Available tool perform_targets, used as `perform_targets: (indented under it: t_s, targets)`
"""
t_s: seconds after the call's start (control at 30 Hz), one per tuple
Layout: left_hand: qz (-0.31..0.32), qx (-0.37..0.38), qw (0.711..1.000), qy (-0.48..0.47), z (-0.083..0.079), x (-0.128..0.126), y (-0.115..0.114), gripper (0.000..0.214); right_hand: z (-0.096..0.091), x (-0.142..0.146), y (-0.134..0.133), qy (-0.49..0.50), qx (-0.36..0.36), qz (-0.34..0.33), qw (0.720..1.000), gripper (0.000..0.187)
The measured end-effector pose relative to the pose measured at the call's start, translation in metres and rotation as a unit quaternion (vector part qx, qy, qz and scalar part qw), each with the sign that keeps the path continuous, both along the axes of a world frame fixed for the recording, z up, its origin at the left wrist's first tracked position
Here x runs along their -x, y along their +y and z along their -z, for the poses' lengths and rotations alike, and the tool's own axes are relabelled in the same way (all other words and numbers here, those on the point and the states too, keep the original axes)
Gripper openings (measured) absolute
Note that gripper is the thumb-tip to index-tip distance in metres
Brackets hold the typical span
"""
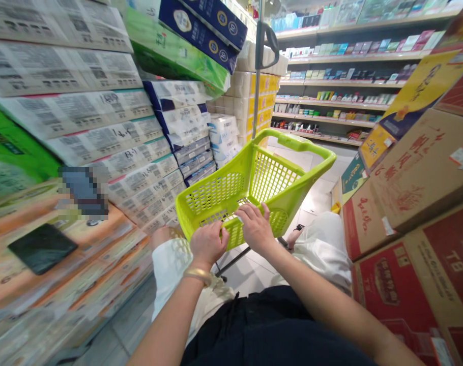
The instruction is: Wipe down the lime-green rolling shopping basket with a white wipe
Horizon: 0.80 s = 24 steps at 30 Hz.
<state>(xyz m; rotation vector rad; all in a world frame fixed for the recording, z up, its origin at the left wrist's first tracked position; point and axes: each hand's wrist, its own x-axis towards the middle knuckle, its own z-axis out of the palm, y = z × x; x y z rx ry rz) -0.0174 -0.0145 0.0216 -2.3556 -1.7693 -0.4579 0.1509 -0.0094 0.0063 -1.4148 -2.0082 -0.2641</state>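
Observation:
A lime-green plastic shopping basket (292, 203) with perforated sides stands tilted in front of my knees. Its inside shows only the perforated walls and floor. My left hand (209, 243), with a gold bangle at the wrist, is closed round the near rim. A little to its right, my right hand (256, 226) has its fingers bent over the same rim, with the thumb raised. A grey pull handle (267, 47) on a metal pole rises behind the basket. Under the near side, a metal bar (235, 260) reaches down toward the floor.
Stacked paper packs (132, 122) rise on the left. A dark flat rectangle (42, 248) lies on orange packs beside a blurred-out object (84, 190). Cardboard cartons (418, 168) line the right. Shelves (330, 58) of small goods stand behind the tiled floor (311, 195).

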Motion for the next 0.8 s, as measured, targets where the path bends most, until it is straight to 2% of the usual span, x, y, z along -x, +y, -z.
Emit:
perform_targets:
  t_s: [0.23, 0.3, 0.37, 0.43, 0.57, 0.63, 0.7, 0.8]
  targets:
    - [0.001, 0.003, 1.0, -0.016, -0.002, 0.0, -0.002, 0.027, -0.013, -0.061, 0.017, 0.004, -0.022, 0.096, 0.995, 0.042]
    - [0.0, 0.001, 1.0, -0.013, -0.002, 0.0, -0.002, 0.027, -0.017, -0.069, 0.022, 0.019, -0.025, 0.122, 0.992, 0.041]
    - [-0.004, 0.0, 1.0, -0.01, -0.001, -0.001, -0.002, 0.027, -0.017, -0.065, 0.023, 0.035, -0.022, 0.136, 0.99, 0.039]
    - [-0.008, -0.003, 1.0, -0.01, 0.0, -0.001, -0.001, 0.027, -0.014, -0.048, 0.02, 0.044, -0.013, 0.129, 0.991, 0.037]
    - [-0.005, -0.013, 1.0, -0.006, 0.001, 0.0, 0.0, 0.027, -0.002, -0.001, 0.006, 0.019, -0.004, 0.04, 0.999, 0.031]
    - [-0.003, -0.014, 1.0, -0.002, 0.002, 0.001, 0.0, 0.026, 0.002, 0.013, 0.0, 0.016, -0.005, 0.015, 1.0, 0.029]
    - [-0.002, -0.014, 1.0, 0.002, 0.002, 0.002, 0.001, 0.027, 0.003, 0.013, -0.001, 0.009, -0.003, 0.004, 1.0, 0.03]
    - [-0.001, -0.012, 1.0, 0.001, 0.001, 0.003, 0.0, 0.027, -0.003, -0.009, 0.004, -0.009, 0.001, 0.011, 1.0, 0.034]
